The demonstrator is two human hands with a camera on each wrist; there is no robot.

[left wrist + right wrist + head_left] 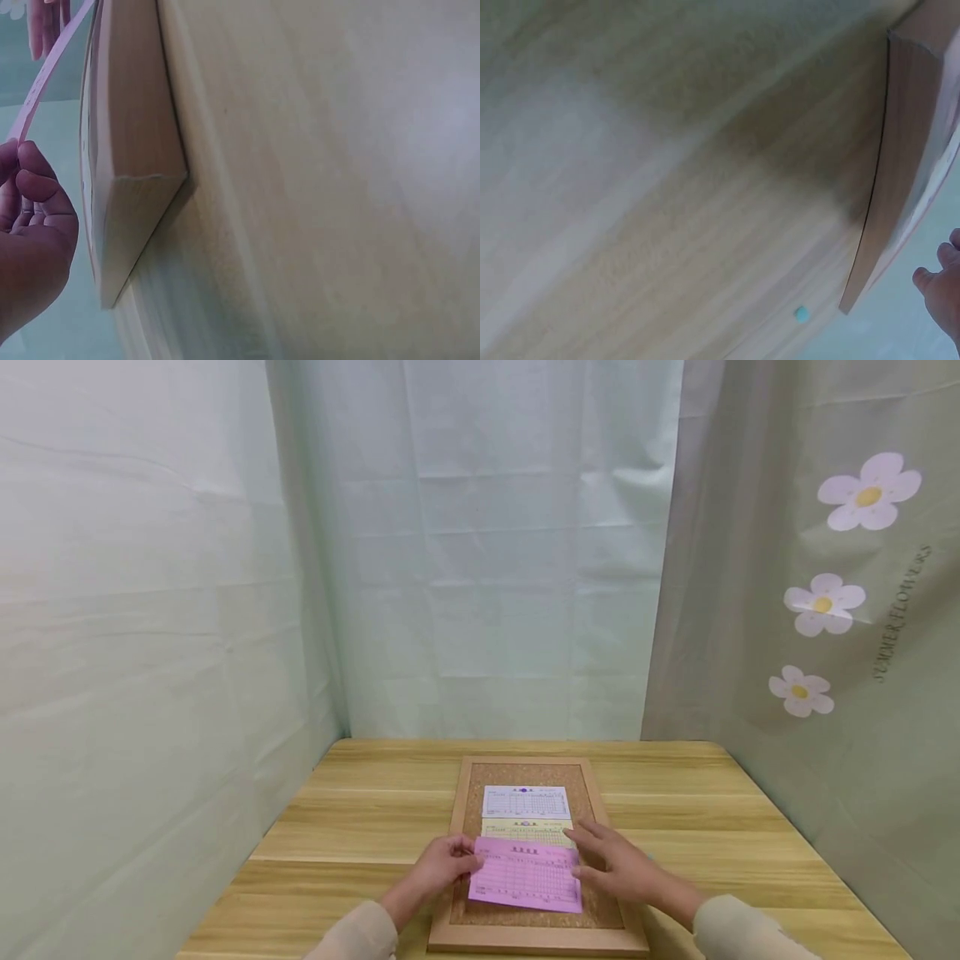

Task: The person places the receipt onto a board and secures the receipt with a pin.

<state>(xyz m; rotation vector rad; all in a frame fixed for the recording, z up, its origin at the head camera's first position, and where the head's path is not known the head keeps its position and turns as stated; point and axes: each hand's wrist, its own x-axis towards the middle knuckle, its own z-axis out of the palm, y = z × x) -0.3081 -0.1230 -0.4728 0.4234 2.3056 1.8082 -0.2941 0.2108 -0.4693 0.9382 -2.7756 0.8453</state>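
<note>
My left hand (444, 863) pinches the left edge of a pink printed form slip (525, 877), thumb on top. In the left wrist view the slip (37, 90) appears edge-on, raised off the board. My right hand (618, 867) is by the slip's right edge with fingers extended and spread; whether a fingertip touches the paper is hard to tell. Beneath lies a cork board (596, 917) with a wooden frame. A white form slip (525, 806) is on its upper part, with a yellow one (513, 832) just below, partly covered by the pink slip.
A small purple dot, like a pin head (523, 790), marks the white slip's top. The board rests on a wood-grain table (360, 827). To the board's right lies a small teal object (802, 314). Pale curtains (495, 568) surround the table on three sides.
</note>
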